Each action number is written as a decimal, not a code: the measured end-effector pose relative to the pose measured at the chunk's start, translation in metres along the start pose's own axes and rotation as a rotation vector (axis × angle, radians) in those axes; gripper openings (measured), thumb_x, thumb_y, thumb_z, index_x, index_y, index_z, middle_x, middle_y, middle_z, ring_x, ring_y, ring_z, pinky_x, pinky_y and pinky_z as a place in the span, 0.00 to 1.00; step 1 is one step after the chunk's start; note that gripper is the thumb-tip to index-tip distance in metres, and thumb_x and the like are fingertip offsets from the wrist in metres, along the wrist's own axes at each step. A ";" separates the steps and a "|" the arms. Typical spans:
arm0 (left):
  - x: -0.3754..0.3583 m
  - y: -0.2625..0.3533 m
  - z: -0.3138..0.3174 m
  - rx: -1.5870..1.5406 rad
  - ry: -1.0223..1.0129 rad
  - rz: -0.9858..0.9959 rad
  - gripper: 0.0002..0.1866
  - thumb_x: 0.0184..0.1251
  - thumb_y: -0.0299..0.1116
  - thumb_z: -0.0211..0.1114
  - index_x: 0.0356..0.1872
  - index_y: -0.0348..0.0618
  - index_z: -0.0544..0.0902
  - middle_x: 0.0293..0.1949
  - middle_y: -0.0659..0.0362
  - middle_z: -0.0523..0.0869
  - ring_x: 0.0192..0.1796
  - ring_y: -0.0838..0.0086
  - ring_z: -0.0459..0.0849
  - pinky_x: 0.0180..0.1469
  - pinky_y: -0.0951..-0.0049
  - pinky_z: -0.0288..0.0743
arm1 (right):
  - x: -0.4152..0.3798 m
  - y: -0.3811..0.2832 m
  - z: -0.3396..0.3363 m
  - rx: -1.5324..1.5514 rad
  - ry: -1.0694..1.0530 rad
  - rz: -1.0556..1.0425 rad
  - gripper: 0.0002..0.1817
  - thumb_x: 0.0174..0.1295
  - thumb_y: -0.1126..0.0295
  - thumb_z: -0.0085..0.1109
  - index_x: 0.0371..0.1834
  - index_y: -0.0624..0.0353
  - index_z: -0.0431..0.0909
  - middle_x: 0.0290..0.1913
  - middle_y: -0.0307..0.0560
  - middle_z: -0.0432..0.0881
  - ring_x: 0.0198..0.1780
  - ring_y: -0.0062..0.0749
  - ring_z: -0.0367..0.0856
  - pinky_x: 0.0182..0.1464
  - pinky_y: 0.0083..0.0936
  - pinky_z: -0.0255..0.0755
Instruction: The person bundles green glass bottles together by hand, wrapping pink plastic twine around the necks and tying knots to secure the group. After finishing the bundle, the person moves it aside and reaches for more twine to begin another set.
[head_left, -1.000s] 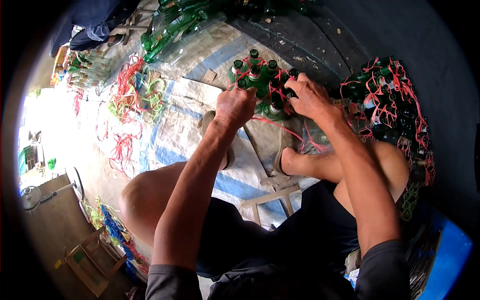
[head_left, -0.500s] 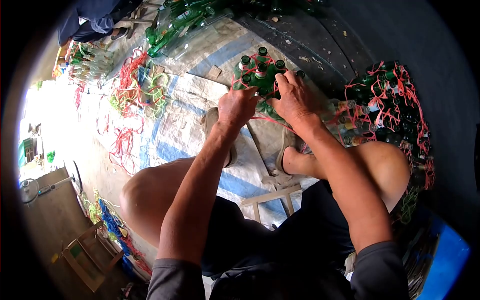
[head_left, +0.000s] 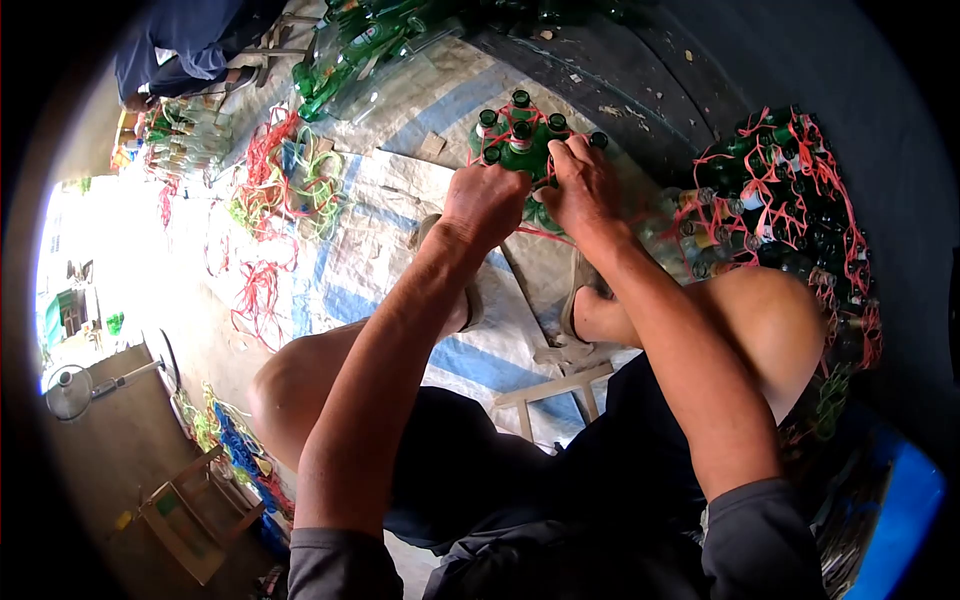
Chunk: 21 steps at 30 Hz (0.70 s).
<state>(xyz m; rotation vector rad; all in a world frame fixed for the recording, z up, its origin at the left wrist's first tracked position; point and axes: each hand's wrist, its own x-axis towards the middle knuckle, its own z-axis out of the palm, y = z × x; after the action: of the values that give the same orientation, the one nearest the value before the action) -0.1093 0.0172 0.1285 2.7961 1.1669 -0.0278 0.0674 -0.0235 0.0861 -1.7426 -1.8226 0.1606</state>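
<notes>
A cluster of green glass bottles (head_left: 519,142) stands upright on the ground sheet between my feet, with pink plastic string (head_left: 545,236) running round it and among the necks. My left hand (head_left: 486,205) is closed in a fist at the near left side of the cluster, gripping the string; its fingertips are hidden. Close beside it, my right hand (head_left: 582,188) bends its fingers over the near right bottles and pinches the string by the thumb. Both hands cover the nearest bottles in part.
Tied bottles in pink string (head_left: 775,200) stand at the right. Loose green bottles (head_left: 365,40) lie at the top. Heaps of coloured string (head_left: 285,180) lie on the striped sheet (head_left: 470,365) at left. Another person's leg (head_left: 195,65) shows top left, a fan (head_left: 70,392) lower left.
My left hand has turned into a tighter fist and moved slightly right, closer to my right hand. The right hand has stayed nearly in place, and the view has shifted a little.
</notes>
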 end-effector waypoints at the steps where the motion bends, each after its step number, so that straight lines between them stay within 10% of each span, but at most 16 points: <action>1: 0.005 0.002 -0.007 0.016 0.004 0.031 0.04 0.64 0.33 0.70 0.33 0.47 0.90 0.27 0.51 0.91 0.32 0.54 0.94 0.33 0.53 0.86 | 0.000 0.001 0.002 -0.004 0.023 -0.008 0.21 0.48 0.72 0.78 0.42 0.56 0.77 0.48 0.52 0.82 0.57 0.56 0.82 0.58 0.49 0.79; 11: 0.061 -0.011 -0.016 0.113 -0.057 0.352 0.04 0.58 0.35 0.75 0.30 0.49 0.90 0.31 0.55 0.94 0.37 0.60 0.95 0.35 0.58 0.85 | -0.001 -0.003 0.001 -0.041 0.022 0.093 0.25 0.43 0.68 0.84 0.42 0.48 0.77 0.46 0.44 0.83 0.54 0.50 0.84 0.54 0.47 0.82; 21: 0.100 -0.029 -0.020 -0.159 -0.294 0.063 0.10 0.58 0.39 0.69 0.30 0.47 0.93 0.33 0.50 0.92 0.40 0.54 0.93 0.44 0.53 0.87 | -0.003 0.003 0.010 0.044 0.112 0.062 0.28 0.38 0.72 0.86 0.44 0.49 0.80 0.47 0.45 0.84 0.51 0.53 0.85 0.50 0.50 0.81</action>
<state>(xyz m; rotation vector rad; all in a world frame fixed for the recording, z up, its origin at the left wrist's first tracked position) -0.0595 0.1104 0.1399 2.5776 0.9657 -0.3152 0.0649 -0.0222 0.0753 -1.7428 -1.6747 0.1241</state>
